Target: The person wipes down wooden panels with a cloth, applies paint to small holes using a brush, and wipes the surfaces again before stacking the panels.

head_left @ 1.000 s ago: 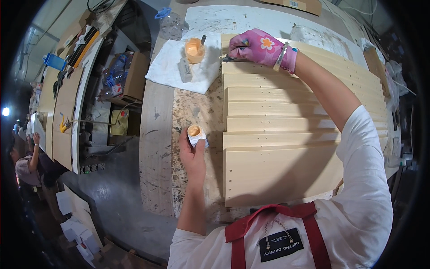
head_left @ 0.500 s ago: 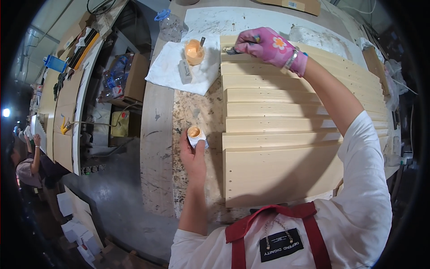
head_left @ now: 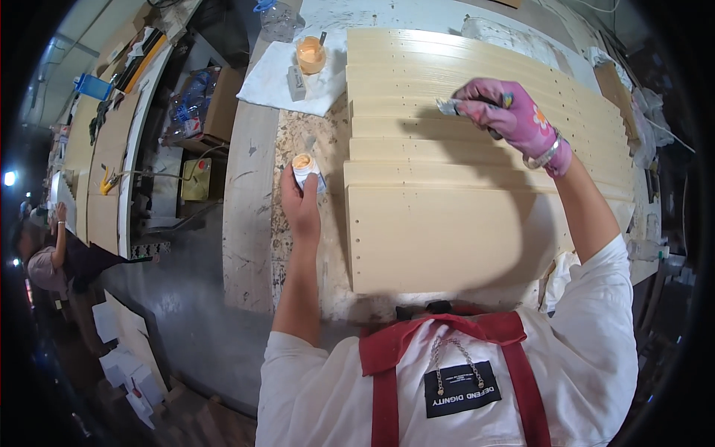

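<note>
Far to the left of the stack of pale boards (head_left: 447,238), another person (head_left: 48,264) was at a side bench (head_left: 104,212), on which lay a yellow-handled tool (head_left: 109,180). Nearer the stack, yet well apart from its left side, stood a cardboard box (head_left: 225,100) holding clear and blue plastic items, with a yellow tin (head_left: 196,179) below it. On the worktable, a white cloth (head_left: 261,86) was spread beyond the stack's upper left corner; it carried a small grey block (head_left: 296,83) and a cup of orange paste (head_left: 310,54) with a stick-like tool standing in it. A clear jug (head_left: 277,24) with a blue top stood just past the cloth. Near the stack's left edge, the bare left hand (head_left: 302,203) pinched a white jar (head_left: 304,170) between thumb and fingers, its open mouth upward and showing orange paste. Over the middle of the stack, the right hand (head_left: 503,112), in a pink flowered glove, was closed around a putty knife (head_left: 448,106), its blade pointing left and seemingly raised above the boards. Beyond the stack's right edge hung a clear plastic bag (head_left: 649,115).
</note>
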Available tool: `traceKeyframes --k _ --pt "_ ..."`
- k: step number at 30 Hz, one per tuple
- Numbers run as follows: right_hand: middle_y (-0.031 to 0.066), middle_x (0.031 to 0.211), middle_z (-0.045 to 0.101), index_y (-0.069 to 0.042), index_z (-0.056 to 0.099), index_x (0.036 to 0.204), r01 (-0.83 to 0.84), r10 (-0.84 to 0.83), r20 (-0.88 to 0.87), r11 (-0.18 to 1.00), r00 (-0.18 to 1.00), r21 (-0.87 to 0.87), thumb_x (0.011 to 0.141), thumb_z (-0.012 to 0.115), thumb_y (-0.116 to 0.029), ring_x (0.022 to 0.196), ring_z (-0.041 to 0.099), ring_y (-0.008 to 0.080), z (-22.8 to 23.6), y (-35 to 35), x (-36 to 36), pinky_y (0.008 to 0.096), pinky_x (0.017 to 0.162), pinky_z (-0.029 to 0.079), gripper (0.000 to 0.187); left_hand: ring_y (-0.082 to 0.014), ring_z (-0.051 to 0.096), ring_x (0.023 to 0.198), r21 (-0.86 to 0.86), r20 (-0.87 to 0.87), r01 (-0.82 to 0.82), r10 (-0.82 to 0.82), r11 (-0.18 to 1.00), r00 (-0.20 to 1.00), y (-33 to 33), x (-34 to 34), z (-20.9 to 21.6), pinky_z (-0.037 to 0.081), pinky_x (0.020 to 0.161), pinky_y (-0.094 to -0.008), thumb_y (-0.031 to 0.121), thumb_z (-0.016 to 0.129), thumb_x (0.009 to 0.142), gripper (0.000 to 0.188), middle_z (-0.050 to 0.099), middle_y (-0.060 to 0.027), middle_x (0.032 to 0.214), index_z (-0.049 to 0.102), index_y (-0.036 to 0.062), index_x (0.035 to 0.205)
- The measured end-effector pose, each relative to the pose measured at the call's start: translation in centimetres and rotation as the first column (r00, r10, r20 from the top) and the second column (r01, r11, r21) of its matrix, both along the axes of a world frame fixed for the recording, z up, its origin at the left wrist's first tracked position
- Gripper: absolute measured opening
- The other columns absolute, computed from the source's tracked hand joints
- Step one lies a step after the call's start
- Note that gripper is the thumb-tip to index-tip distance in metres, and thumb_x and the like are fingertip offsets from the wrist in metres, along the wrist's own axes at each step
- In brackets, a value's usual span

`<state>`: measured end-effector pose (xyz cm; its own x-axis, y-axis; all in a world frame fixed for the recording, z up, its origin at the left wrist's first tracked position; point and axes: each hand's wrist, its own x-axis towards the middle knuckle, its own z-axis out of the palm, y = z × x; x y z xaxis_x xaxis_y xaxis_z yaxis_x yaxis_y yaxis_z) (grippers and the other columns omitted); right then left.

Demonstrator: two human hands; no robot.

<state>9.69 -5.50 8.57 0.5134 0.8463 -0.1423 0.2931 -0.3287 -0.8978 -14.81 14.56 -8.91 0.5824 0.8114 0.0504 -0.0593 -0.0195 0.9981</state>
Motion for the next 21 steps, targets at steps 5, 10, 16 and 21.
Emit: traceKeyframes --k 5,10,16,21 --pt "-0.0072 0.064 0.049 -0.002 0.063 0.091 0.023 -0.026 -0.058 0.997 0.998 -0.067 0.086 0.059 -0.019 0.055 0.037 0.0007 0.7 -3.5 -3.0 0.0179 0.048 0.03 0.018 -0.0139 0.049 0.104 -0.126 0.015 -0.074 0.077 0.989 0.997 -0.3 -0.3 1.6 0.039 0.091 -0.0272 0.008 0.05 0.093 0.041 0.051 -0.0091 0.117 0.037 -0.0057 0.13" --pt "-0.0038 0.069 0.055 0.0 0.063 0.09 -0.025 0.025 -0.027 1.0 0.999 -0.008 0.085 0.062 -0.023 0.062 0.045 0.0044 -0.2 -5.0 -4.5 0.0209 0.055 0.038 0.024 -0.0148 0.05 0.106 -0.059 0.025 -0.106 0.108 0.993 0.994 -1.9 -2.2 1.9 0.039 0.093 -0.0271 0.007 0.053 0.091 0.045 0.051 -0.0092 0.118 0.037 -0.0045 0.131" --pt "0.0068 0.065 0.057 -0.003 0.063 0.091 -0.238 0.241 0.203 0.971 0.949 -0.035 0.084 0.062 -0.029 0.06 0.051 0.0128 -1.0 1.1 -6.1 0.0278 0.056 0.042 0.027 -0.0155 0.052 0.104 0.079 -0.027 -0.007 0.009 0.997 1.0 -2.7 -3.2 -1.2 0.042 0.09 -0.028 0.005 0.061 0.085 0.042 0.052 -0.0096 0.116 0.045 -0.0028 0.123" --pt "0.013 0.07 0.06 -0.004 0.062 0.088 -0.338 0.332 0.263 0.941 0.906 -0.025 0.083 0.06 -0.027 0.061 0.056 0.0243 -4.4 5.9 -6.6 0.0328 0.06 0.044 0.024 -0.0159 0.053 0.101 0.015 0.025 -0.054 0.054 0.998 0.998 -2.4 -3.3 -1.7 0.043 0.088 -0.0279 0.005 0.062 0.084 0.042 0.054 -0.0091 0.111 0.046 -0.0014 0.122"
